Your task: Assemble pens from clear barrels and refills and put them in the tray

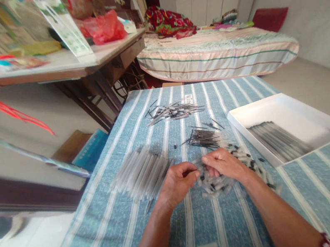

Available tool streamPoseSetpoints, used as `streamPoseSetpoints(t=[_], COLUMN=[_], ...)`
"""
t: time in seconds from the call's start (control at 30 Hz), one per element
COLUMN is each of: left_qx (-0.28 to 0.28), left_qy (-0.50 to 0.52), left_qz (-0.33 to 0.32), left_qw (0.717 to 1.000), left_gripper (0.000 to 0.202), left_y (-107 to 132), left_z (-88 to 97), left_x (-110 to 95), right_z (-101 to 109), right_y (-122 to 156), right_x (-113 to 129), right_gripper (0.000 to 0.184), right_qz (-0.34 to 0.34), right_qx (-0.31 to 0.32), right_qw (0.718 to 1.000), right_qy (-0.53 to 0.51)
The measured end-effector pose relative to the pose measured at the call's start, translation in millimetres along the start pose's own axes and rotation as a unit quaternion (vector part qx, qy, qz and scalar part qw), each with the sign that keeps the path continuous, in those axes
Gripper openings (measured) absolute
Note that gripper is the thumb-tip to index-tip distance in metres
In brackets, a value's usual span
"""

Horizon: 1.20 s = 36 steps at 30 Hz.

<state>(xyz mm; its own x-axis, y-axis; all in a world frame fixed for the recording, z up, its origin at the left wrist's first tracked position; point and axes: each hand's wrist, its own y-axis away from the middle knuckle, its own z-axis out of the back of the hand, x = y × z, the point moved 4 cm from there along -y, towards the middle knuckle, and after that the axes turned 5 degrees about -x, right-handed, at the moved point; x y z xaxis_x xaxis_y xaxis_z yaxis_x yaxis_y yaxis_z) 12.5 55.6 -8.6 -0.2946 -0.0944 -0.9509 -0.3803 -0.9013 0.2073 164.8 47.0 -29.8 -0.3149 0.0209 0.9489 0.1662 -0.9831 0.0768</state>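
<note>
Pen barrels lie just left of the left hand, long axes slanting away to the right, so that hand's nearer. Right hand nearly meets it by the clear caps; can't tell if either's pinching anything tbh.

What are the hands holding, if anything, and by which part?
Cannot be told: the left hand and right hand curl close together, but any held piece is too blurred.

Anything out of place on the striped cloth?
Minor strays only: one small black piece lies alone between piles, and a few thin dark rods sit askew beyond their bundle, pointing different ways. No damage I can make out.
</note>
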Motion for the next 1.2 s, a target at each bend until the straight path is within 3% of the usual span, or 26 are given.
streamPoseSetpoints(t=[0.13,0.3,0.47,0.6,0.8,0.97,1.2], left_qx=[0.002,-0.001,0.004,0.005,0.004,0.000,-0.016], left_qy=[0.003,0.004,-0.025,-0.027,-0.032,-0.032,-0.042], left_qz=[-0.002,-0.002,-0.018,-0.018,-0.027,-0.029,-0.044], left_qw=[1.000,1.000,1.000,0.999,0.999,0.999,0.998], left_gripper=[0.011,0.010,0.012,0.012,0.012,0.012,0.010], left_y=[-0.2,-0.4,-1.4,-1.5,-1.3,-1.6,-4.1], left_z=[-0.2,0.3,0.3,-0.4,-1.9,-1.9,-1.4], left_x=[-0.3,0.5,3.3,4.2,3.2,3.6,8.5], right_z=[-2.0,-1.3,-1.7,0.7,1.2,1.2,-1.0], right_y=[0.5,-0.2,-0.7,-0.3,0.1,0.4,-0.6], right_x=[0.3,-2.2,-0.1,0.3,2.5,0.2,0.1], right_gripper=[0.035,0.047,0.031,0.045,0.034,0.043,0.029], right_qz=[0.013,-0.001,0.013,-0.001,0.007,-0.007,-0.001], right_qx=[0.017,0.008,0.015,0.000,0.007,-0.001,0.013], right_qw=[1.000,1.000,0.999,1.000,1.000,1.000,1.000], right_qy=[-0.018,0.001,-0.026,0.017,-0.012,0.000,-0.015])
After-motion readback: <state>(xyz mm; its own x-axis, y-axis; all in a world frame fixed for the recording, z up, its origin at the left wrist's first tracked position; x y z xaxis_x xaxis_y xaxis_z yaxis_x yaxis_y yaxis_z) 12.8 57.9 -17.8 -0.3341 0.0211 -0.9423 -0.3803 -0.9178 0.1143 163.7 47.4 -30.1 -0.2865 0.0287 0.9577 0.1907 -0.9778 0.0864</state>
